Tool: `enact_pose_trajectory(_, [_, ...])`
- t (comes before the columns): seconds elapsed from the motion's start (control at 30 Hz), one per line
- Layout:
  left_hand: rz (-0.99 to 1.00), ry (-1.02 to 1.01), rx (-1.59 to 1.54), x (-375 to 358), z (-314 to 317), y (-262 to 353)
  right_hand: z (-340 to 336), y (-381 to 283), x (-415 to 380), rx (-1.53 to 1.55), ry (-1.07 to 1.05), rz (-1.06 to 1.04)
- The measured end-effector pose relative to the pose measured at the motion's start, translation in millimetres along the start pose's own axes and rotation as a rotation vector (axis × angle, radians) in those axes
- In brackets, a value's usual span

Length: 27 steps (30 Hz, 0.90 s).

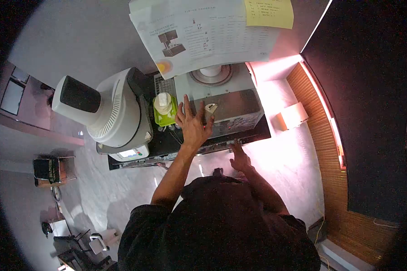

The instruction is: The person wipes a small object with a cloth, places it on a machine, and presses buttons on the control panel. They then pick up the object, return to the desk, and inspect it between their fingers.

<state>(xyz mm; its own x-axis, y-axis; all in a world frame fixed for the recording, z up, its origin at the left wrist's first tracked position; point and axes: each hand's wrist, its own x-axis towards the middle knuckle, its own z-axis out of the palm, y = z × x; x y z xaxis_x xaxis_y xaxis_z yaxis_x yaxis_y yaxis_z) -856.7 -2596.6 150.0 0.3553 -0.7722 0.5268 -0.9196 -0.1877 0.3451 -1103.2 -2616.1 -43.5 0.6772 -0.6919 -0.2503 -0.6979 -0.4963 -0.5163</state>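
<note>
My left hand [193, 125] is open, fingers spread, over the left front part of a grey box-shaped machine [235, 105]. Beside its fingertips a small off-white piece with a dark opening [210, 108] rests on the machine's top; it does not look gripped. My right hand [241, 158] is lower, at the front edge of the black bench [167, 152], with a finger stretched toward that edge and nothing visible in it. Left of my left hand, a bright green tray [164, 120] carries a rounded white object [163, 102].
A large white machine with a lit screen [133, 153] stands at the left. Printed sheets [212, 36] and a yellow note [270, 12] hang above the box-shaped machine. A pale box [293, 116] is at the right, near a slatted brown panel [323, 122]. Chairs are lower left.
</note>
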Motion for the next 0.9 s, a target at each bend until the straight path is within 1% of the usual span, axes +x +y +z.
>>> enact_pose_trajectory(0.13, [0.013, 0.091, -0.040, 1.5, -9.0, 3.8, 5.4, 3.7, 1.8, -0.037, 0.006, -0.006])
enact_pose_trajectory(0.23, [-0.014, 0.050, -0.212, -2.2, -22.2, -5.8, 3.5, 2.7, 1.6, -0.022, -0.003, 0.004])
enact_pose_trajectory(0.33, [-0.101, 0.169, -0.346, -14.3, -27.1, -14.3, -2.5, -2.6, -0.9, -0.021, 0.001, 0.001])
enact_pose_trajectory(0.43, [-0.175, 0.163, -0.411, -35.8, -41.1, -19.5, 6.7, 5.6, 1.1, -0.026, 0.073, -0.060])
enact_pose_trajectory(0.47, [-0.272, 0.113, -0.403, -49.0, -41.4, -26.7, 15.0, 12.7, 2.3, -0.027, 0.107, -0.088])
enact_pose_trajectory(0.53, [-0.466, 0.014, -0.387, -85.2, -28.3, -51.3, 4.6, 5.3, -0.3, 0.022, 0.057, -0.028])
enact_pose_trajectory(0.57, [-0.523, 0.024, -0.411, -100.2, -21.7, -62.2, -0.2, 1.7, -1.0, 0.046, 0.032, 0.002])
enact_pose_trajectory(0.63, [-0.640, 0.041, -0.457, -131.2, -7.3, -86.3, 6.8, 5.4, 2.2, 0.071, 0.161, -0.057])
enact_pose_trajectory(0.67, [-0.569, 0.068, -0.364, -148.8, 4.1, -103.2, 9.1, 7.8, 5.5, 0.082, 0.227, -0.087])
enact_pose_trajectory(0.7, [-0.497, 0.094, -0.271, -166.2, 16.2, -122.0, -5.7, -3.4, 6.2, 0.186, 0.200, -0.045])
enact_pose_trajectory(0.73, [-0.432, 0.123, -0.186, -176.1, 22.4, -135.8, -45.1, -32.7, 5.7, 0.279, 0.170, -0.001])
enact_pose_trajectory(0.77, [-0.559, -0.263, -0.044, -181.8, 17.8, -147.4, -75.2, -58.1, 4.9, 0.380, 0.140, 0.046])
enact_pose_trajectory(0.87, [-0.604, -0.491, 0.247, -208.4, 41.8, -153.0, -111.9, -92.2, 18.6, 0.268, 0.627, -0.355])
enact_pose_trajectory(0.9, [-0.661, -0.596, 0.210, -213.8, 50.4, -156.2, -125.7, -107.0, 22.8, 0.184, 0.667, -0.375])
